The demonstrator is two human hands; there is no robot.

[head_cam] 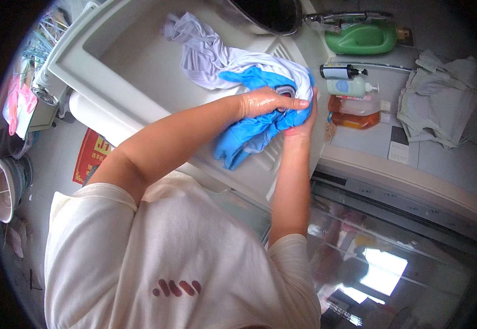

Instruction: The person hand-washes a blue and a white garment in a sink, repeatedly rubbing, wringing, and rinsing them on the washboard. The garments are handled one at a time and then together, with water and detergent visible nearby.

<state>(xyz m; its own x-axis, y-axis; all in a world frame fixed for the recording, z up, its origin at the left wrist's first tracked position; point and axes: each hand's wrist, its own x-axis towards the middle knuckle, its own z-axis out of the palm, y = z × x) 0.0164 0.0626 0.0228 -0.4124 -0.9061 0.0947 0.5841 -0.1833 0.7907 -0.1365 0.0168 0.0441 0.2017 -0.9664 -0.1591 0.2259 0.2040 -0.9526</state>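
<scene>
Both my hands grip a bunched blue and white wet-looking garment [238, 131] over the ridged washboard end of a white laundry sink [135, 41]. My left hand [265, 102] lies across its upper side with the thumb pointing right, close to a round dark-edged patch [285, 93]. From the right and below, my right hand [307, 119] presses against the garment, its fingers mostly hidden by the cloth. A white and pale lilac part [205, 57] of the cloth trails to the upper left, into the basin. Blue fabric hangs below my left wrist.
A dark tub [271, 14] stands at the sink's far edge. On the right ledge are a green jug [361, 39], a black pump bottle [337, 71], a pale green pump bottle [347, 87], an amber bottle [355, 117] and a grey cloth [439, 98]. Nearer is a glossy-lidded washing machine [386, 230].
</scene>
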